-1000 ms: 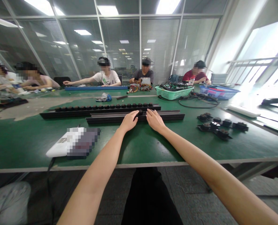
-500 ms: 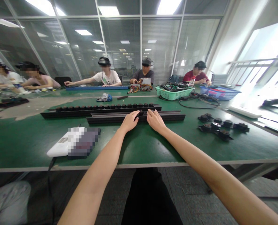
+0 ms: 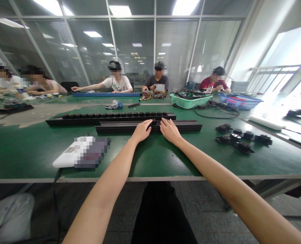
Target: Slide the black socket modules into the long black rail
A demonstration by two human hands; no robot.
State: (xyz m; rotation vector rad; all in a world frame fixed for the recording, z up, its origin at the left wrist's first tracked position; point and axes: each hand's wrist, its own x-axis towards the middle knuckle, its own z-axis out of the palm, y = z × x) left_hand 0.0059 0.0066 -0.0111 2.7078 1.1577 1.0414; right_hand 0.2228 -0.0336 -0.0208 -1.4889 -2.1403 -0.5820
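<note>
In the head view, the person's left hand (image 3: 141,131) and right hand (image 3: 168,131) rest close together on a long black rail (image 3: 188,127), which lies flat across the green workbench (image 3: 25,152). A small dark part (image 3: 153,122) sits on this rail, between the two hands. The left fingers (image 3: 148,126) curve over and touch it, and the right fingers (image 3: 163,122) are just beside it. The hands make a narrow grip around this spot, but I cannot tell if they really hold the part.

Just behind this rail lies a second black rail (image 3: 89,119), with a row of round black pieces along it. Left of the arms is a white and grey object (image 3: 81,152), too blurred to name. To the right lies a group of black fittings (image 3: 237,138). At the far side stand a green plastic basket (image 3: 190,101) with cables in it and a blue basket (image 3: 239,102). Several co-workers (image 3: 116,79) sit there, working with their own hands.
</note>
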